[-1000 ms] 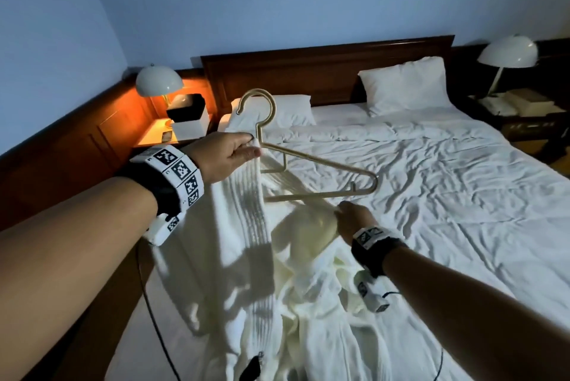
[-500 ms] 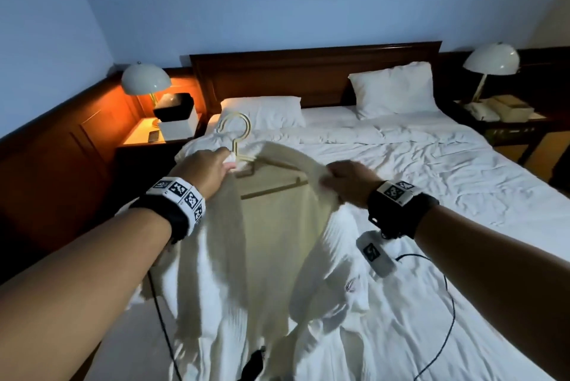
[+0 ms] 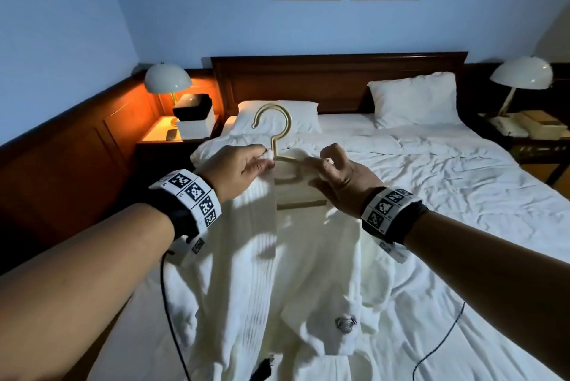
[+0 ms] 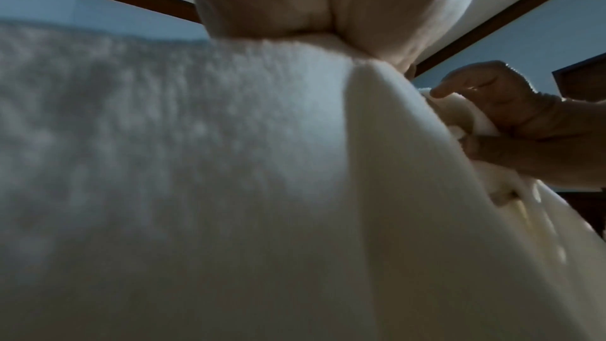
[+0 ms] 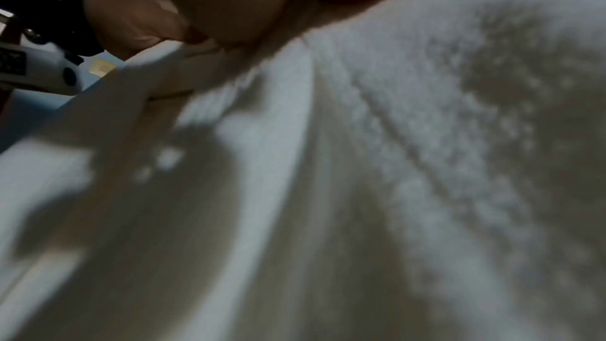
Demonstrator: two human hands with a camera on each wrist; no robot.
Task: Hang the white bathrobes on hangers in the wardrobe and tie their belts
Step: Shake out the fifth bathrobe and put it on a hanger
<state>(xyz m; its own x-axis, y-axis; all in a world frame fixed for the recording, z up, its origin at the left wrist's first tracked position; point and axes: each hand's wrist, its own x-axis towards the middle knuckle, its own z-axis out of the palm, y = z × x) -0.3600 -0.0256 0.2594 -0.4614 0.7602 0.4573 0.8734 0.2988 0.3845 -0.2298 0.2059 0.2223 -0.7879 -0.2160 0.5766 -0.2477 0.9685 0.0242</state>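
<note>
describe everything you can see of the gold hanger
The gold metal-looking hanger is thin, with a round open hook that stands upright above the bed. Its shoulders and crossbar sit inside the white terry bathrobe, partly showing at the open neck. The left hand and right hand pinch the robe's collar beside the hook's stem.

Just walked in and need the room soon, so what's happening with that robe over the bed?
A person is fitting a white bathrobe onto a gold hanger above the bed. The left hand pinches the collar beside the hook; the right hand holds the other side. The robe isn't in a wardrobe yet.
</note>
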